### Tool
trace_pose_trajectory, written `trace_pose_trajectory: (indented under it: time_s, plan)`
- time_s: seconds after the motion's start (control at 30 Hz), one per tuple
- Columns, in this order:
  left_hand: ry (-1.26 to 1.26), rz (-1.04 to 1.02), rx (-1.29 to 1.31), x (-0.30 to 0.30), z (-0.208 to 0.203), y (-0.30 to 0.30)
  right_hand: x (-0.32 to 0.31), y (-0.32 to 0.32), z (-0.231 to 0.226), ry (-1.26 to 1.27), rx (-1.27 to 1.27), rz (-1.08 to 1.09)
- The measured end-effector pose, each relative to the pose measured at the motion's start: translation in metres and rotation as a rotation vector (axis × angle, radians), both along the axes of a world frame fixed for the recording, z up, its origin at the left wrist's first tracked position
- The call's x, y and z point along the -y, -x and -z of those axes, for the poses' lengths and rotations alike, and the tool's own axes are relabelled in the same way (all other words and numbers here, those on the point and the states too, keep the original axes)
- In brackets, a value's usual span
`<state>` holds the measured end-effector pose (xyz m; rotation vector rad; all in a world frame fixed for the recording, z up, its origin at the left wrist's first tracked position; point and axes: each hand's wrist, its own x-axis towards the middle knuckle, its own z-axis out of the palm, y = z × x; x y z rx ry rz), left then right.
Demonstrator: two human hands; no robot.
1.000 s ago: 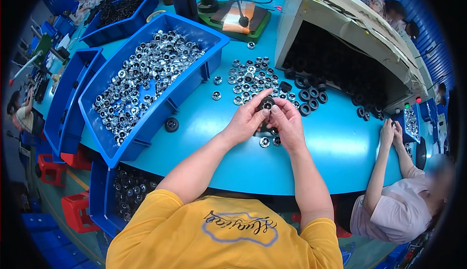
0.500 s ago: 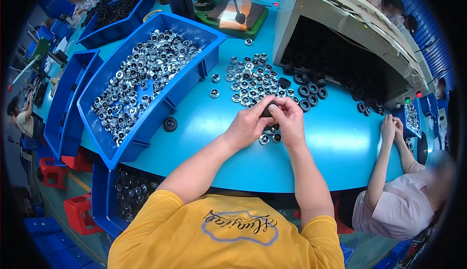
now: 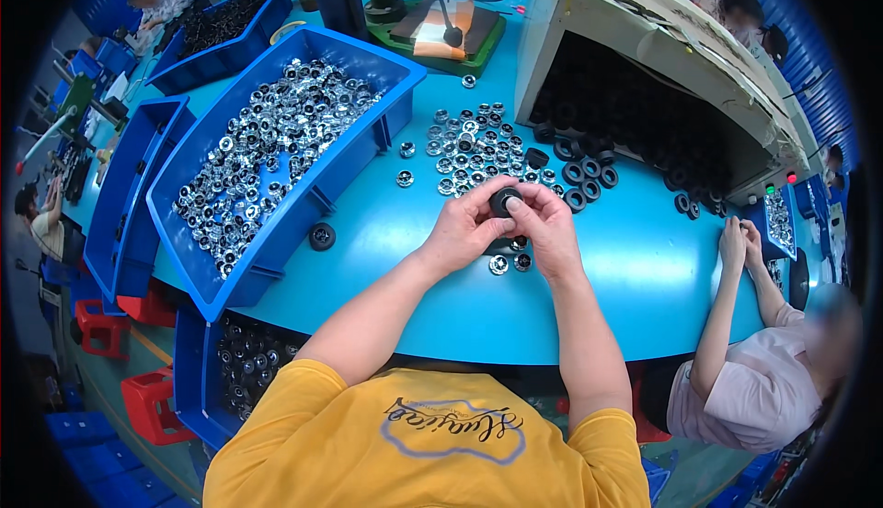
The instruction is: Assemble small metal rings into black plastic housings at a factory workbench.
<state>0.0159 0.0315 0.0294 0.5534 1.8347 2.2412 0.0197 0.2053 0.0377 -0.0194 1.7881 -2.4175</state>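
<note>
Between my two hands is a small black wheel tyre (image 3: 505, 200), held above the blue-green table (image 3: 395, 301). My left hand (image 3: 463, 230) curls its fingers and thumb around one side of it. From the other side my right hand (image 3: 547, 225) grips it, the thumb pressed on its face. Whether a hub sits inside the tyre cannot be made out. Just beyond my fingers lie many loose chrome wheel hubs (image 3: 460, 160). Two more hubs (image 3: 498, 264) lie close under my hands. Black rubber tyres (image 3: 575, 200) are spread to the right of the hubs.
A large blue bin (image 3: 276, 264) of chrome hubs stands at left, a lone black wheel (image 3: 322, 236) beside it. An open-fronted box (image 3: 543, 44) with black tyres inside stands at right. Behind is a green-based tool (image 3: 497, 48). A co-worker's hands (image 3: 741, 241) rest at the right edge.
The tyre has been turned between my fingers, so its round face now shows more. My hands have shifted only slightly.
</note>
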Motion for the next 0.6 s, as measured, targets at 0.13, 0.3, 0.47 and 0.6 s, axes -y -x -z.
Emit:
trace_pose_trajectory:
  time_s: [0.13, 0.3, 0.47, 0.6]
  plan:
    - [0.103, -0.063, -0.164, -0.002, 0.015, 0.001, -0.001, 0.004, 0.011, 0.014, 0.048, 0.016]
    - [0.072, -0.027, -0.105, -0.002, 0.008, 0.001, -0.004, 0.004, 0.008, 0.078, 0.075, -0.011]
    - [-0.119, 0.087, 0.211, 0.004, -0.006, 0.002, -0.013, 0.003, 0.005, 0.166, 0.098, -0.136]
    - [-0.136, 0.085, 0.256, 0.009, -0.023, -0.003, -0.014, 0.001, -0.001, 0.116, 0.070, -0.106]
